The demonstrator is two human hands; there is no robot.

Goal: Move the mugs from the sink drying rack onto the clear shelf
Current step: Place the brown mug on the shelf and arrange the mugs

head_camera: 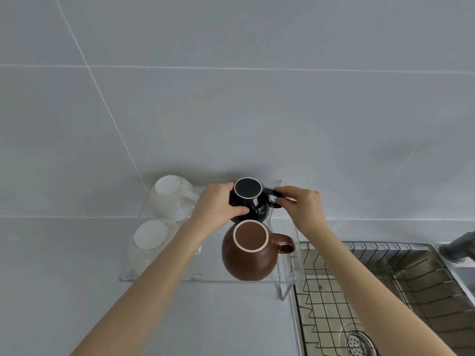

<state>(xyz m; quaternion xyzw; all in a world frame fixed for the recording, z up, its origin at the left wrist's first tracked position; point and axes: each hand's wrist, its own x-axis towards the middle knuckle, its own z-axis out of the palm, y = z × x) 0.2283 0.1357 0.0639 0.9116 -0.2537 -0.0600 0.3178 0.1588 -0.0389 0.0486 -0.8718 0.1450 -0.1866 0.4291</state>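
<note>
A black mug (253, 201) stands upside down at the back right of the clear shelf (205, 277). My left hand (214, 204) wraps its left side, and my right hand (302, 205) pinches its handle from the right. In front of it a brown mug (248, 255) sits upside down, handle pointing right. Two white mugs, one at the back (171, 197) and one in front (151, 241), rest upside down on the shelf's left half. The wire drying rack (334, 291) in the sink at the lower right holds no mugs that I can see.
A steel sink (416, 281) with a round drain strainer (358, 341) lies under the rack. A grey tap base (456, 249) stands at the right edge. Grey tiled wall fills the upper view, and grey counter runs below the shelf.
</note>
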